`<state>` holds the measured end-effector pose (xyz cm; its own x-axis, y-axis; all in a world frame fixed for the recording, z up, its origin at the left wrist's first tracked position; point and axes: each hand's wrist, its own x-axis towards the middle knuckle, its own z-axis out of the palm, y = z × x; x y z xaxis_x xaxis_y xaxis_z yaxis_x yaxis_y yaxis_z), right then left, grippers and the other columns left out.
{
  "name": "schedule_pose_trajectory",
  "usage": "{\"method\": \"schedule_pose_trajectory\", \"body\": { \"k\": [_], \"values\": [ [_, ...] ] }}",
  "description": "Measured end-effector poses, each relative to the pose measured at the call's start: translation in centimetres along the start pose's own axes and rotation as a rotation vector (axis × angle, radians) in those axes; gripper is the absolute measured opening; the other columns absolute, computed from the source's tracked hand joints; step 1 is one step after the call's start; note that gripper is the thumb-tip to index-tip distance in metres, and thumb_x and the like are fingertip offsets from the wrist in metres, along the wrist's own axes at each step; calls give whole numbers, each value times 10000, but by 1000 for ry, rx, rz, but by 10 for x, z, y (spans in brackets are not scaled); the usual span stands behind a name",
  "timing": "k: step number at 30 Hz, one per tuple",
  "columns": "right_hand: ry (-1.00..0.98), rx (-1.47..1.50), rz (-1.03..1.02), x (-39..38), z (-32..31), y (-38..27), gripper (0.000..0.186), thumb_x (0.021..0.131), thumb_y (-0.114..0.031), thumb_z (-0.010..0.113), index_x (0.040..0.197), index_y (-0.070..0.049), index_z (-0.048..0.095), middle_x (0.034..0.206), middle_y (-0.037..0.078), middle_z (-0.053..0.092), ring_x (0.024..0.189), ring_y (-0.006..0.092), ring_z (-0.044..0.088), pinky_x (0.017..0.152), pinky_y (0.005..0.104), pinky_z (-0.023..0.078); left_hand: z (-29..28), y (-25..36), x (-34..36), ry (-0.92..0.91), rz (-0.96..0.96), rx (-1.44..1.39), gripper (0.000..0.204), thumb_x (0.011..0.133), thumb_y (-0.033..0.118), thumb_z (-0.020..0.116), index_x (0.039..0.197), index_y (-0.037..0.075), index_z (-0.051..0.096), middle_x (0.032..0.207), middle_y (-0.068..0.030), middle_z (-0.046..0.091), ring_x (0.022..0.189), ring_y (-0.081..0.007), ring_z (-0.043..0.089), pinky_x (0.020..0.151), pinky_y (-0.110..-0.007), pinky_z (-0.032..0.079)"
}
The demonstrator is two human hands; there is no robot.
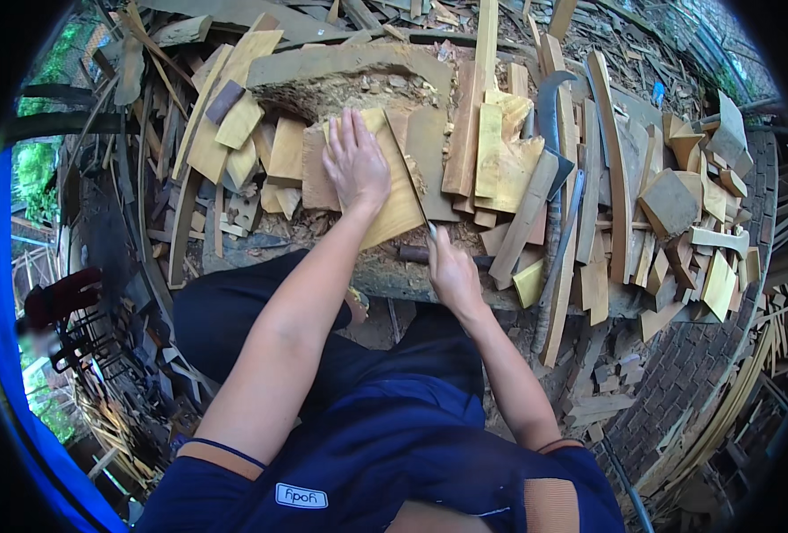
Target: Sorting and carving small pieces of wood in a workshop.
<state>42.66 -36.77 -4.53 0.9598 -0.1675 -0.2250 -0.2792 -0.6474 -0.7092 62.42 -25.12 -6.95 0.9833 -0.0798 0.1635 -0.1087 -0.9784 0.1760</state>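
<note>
My left hand (357,164) lies flat, fingers stretched out, on a yellowish wooden board (392,215) at the centre of the workbench. My right hand (452,271) is closed on the handle of a long thin blade (410,173), which lies along the board's right edge. Some pale shavings sit beside the blade. A dark rod (421,254) lies just behind my right hand, partly hidden by it. Below the board are my dark-clothed legs.
The workbench (394,284) bears loose offcuts (243,124) at left and heaped blocks (669,204) at right. A curved dark blade (551,102) stands among upright strips right of centre. Scrap wood surrounds the bench; a blue tarp (12,338) hangs at far left.
</note>
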Motion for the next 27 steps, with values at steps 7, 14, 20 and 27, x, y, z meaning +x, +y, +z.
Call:
{"method": "schedule_pose_trajectory", "body": {
  "k": [7, 14, 20, 27],
  "values": [
    [-23, -12, 34, -3, 3, 5, 194, 1009, -214, 472, 1117, -53, 483, 601, 257, 592, 592, 460, 623, 520, 566, 481, 1, 0, -2, 15, -3, -2, 517, 1009, 278, 398, 1492, 98, 360, 1572, -38, 310, 1474, -255, 222, 1150, -499, 235],
    [-184, -2, 233, -10, -7, -11, 217, 1011, -192, 470, 1150, -26, 486, 738, 309, 608, 708, 502, 605, 596, 590, 440, -1, 1, 0, 15, -3, -18, 520, 1006, 278, 410, 1490, 94, 362, 1564, -42, 324, 1471, -260, 229, 1146, -504, 240],
    [-24, 43, 89, -3, -1, -7, 191, 1013, -223, 469, 1064, -39, 481, 712, 292, 619, 698, 497, 622, 601, 591, 476, -1, 2, -2, 3, -3, 9, 509, 1009, 273, 407, 1484, 94, 367, 1564, -41, 323, 1470, -259, 232, 1147, -508, 237],
    [-147, 13, 227, -20, -7, -8, 271, 999, -167, 489, 1229, -23, 491, 683, 307, 598, 678, 475, 631, 599, 583, 484, 1, 1, -1, 7, -12, -18, 520, 1002, 273, 418, 1490, 105, 362, 1560, -29, 336, 1470, -254, 234, 1145, -502, 239]
  ]
}}
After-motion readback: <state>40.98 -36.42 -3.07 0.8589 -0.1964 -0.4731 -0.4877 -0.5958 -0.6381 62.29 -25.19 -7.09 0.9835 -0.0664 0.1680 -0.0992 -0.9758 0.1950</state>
